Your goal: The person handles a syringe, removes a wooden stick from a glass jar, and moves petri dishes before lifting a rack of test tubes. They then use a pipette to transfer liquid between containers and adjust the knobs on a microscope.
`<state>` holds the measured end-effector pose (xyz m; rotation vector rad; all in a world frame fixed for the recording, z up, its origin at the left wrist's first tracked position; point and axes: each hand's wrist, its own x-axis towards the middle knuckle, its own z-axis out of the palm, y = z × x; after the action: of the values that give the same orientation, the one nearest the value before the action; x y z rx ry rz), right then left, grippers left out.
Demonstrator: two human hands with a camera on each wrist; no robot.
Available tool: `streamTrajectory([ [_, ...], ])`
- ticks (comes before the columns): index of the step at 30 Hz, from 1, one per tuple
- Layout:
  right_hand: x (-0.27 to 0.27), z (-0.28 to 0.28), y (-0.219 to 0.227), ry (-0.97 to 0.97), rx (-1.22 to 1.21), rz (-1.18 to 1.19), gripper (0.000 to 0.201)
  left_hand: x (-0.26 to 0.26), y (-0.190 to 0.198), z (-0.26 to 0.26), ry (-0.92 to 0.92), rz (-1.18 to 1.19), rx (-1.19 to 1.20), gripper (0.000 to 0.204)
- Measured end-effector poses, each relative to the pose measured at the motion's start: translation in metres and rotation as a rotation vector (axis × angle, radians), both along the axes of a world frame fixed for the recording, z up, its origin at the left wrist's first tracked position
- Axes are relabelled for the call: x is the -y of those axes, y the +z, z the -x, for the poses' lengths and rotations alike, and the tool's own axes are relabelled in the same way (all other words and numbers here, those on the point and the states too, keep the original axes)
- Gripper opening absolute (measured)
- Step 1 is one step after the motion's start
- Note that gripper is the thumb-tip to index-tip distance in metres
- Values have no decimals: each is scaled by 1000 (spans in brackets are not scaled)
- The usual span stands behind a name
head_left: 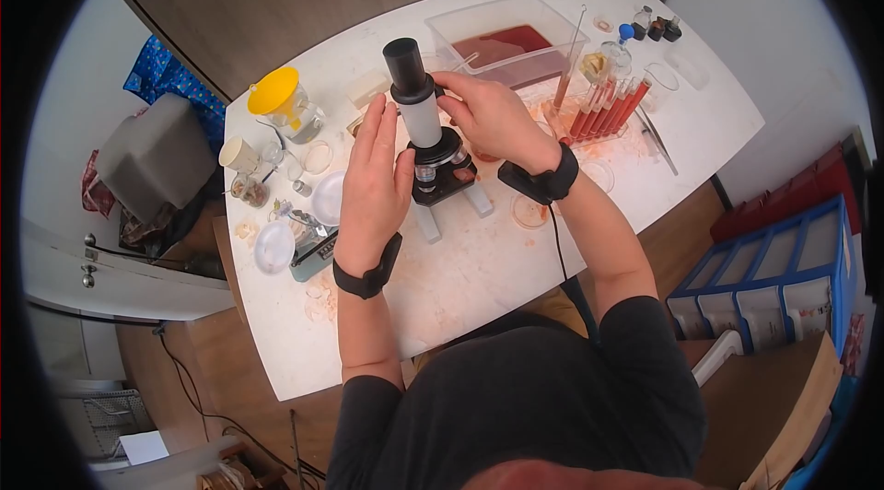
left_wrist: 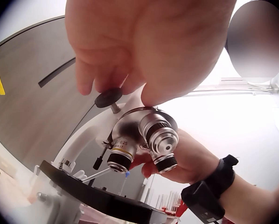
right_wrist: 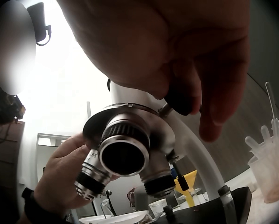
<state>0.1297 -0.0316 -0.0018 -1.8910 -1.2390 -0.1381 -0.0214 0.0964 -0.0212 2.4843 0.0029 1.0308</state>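
Now two hands flank one microscope (head_left: 431, 135): left hand (head_left: 373, 181) flat, right hand (head_left: 493, 122) pinching its knob (right_wrist: 179, 100).

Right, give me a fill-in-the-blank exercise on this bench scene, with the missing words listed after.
1. Both hands are at a ____ standing on the white table.
2. The right hand pinches a small black ____ on its side.
3. The funnel at the table's left is ____ in colour.
4. The rack of test tubes holds ____ liquid.

Missing words: microscope; knob; yellow; red
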Motion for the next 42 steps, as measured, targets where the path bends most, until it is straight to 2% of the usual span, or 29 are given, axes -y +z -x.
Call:
streamTrajectory([
  [23,-1,-1,0,24,-77,9,27,-6,-3,-1,-87,91,10,69],
  [29,-5,0,-9,75,-21,-282,24,-4,-2,1,-67,76,7,68],
  [32,-7,3,-10,77,130,-340,23,-3,0,1,-74,76,-4,70],
  [35,-4,3,-8,79,41,-279,28,-5,0,1,-77,62,-16,73],
  [42,-3,-2,-9,126,18,-266,29,-5,-1,1,-72,71,-19,74],
])
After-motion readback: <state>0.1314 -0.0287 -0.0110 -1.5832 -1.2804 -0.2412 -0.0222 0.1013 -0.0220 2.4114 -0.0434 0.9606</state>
